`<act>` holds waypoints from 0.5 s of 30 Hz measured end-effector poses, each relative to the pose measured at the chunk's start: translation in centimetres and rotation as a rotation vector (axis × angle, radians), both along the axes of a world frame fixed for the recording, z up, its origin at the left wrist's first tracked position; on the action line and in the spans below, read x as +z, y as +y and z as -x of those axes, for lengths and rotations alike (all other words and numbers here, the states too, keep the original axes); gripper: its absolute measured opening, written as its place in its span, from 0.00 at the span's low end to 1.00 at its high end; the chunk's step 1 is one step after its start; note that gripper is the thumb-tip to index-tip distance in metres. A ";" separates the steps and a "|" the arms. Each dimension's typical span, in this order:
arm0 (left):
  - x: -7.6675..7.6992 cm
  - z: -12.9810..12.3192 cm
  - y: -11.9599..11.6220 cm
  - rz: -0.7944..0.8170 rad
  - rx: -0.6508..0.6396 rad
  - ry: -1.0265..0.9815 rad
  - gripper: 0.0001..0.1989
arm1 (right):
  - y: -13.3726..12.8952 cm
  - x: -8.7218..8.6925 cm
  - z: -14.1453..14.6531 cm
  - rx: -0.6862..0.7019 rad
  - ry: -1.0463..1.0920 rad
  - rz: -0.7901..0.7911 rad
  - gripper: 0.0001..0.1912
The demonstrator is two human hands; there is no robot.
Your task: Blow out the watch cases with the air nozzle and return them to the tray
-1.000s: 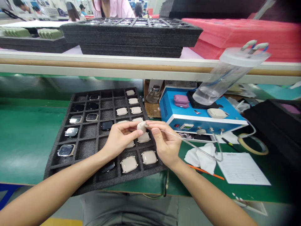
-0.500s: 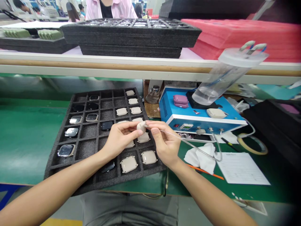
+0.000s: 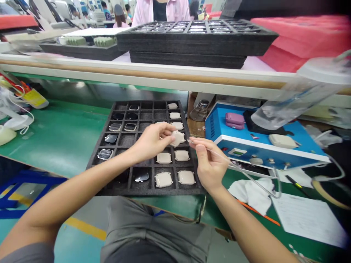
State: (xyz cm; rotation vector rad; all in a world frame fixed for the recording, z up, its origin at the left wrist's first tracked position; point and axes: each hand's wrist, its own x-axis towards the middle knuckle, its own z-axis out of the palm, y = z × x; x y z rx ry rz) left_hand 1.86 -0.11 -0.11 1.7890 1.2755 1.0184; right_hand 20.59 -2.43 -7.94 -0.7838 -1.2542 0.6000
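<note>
My left hand [image 3: 156, 141] pinches a beige watch case [image 3: 178, 138] between thumb and fingers, above the right columns of a black foam tray [image 3: 127, 139]. Closed around the front end of a thin clear tube [image 3: 218, 153] is my right hand [image 3: 210, 162]; the tube's tip points at the held case, with a small gap between them. More beige watch cases [image 3: 163, 158] lie in the tray's right compartments. On its left side sit watches with dark glass faces [image 3: 111, 138].
Right of the tray stands a blue machine [image 3: 263, 146] with purple cases [image 3: 235, 120] and a tilted clear cylinder [image 3: 290, 98] on top. White cloth [image 3: 253, 193] and a paper sheet [image 3: 308, 219] lie in front. Stacked black trays [image 3: 192, 45] fill the shelf, with a person behind.
The view has swung left. The held watch case has turned from edge-on to showing its flat side. My right hand has drawn the tube's tip a little away from it.
</note>
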 end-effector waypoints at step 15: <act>0.0 4.0 13.6 -0.129 0.127 0.740 0.20 | 0.3 0.5 0.2 0.079 0.031 0.069 0.10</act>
